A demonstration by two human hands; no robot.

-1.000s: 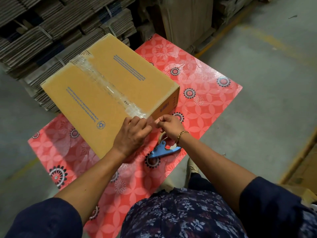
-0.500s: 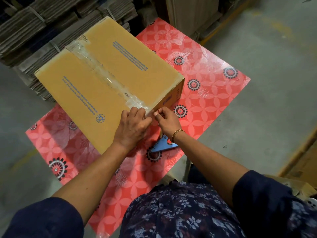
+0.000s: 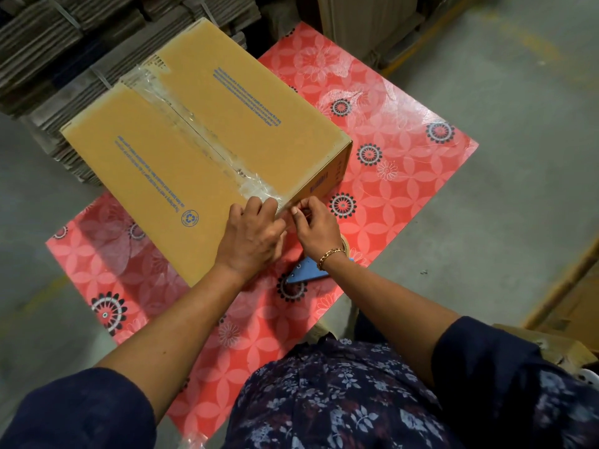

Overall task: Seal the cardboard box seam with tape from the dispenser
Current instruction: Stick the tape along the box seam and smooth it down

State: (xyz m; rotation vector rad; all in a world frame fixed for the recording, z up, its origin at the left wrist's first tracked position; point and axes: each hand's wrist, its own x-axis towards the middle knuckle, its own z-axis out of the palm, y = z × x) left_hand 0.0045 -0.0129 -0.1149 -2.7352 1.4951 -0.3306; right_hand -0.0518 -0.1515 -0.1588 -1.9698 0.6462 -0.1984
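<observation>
Red floral table (image 3: pixel 405 150): both hands' (image 3: pixel 251 239) grips pinching tape (image 3: pixel 259 189) at box (image 3: pixel 201 150) edge (dispenser (image 3: pixel 303 275) just beneath).

The person wore a dark blue top with short sleeves (image 3: pixel 81 413) that stopped above the elbows. Both arms were bare below the sleeves. Over the front was dark cloth (image 3: pixel 340 400) printed with small pale blue and white flowers and leaves. Just behind the right grip (image 3: pixel 316 226), a thin gold chain bracelet (image 3: pixel 330 256) went around the wrist. The left grip (image 3: pixel 249 236) had no rings or bands.
</observation>
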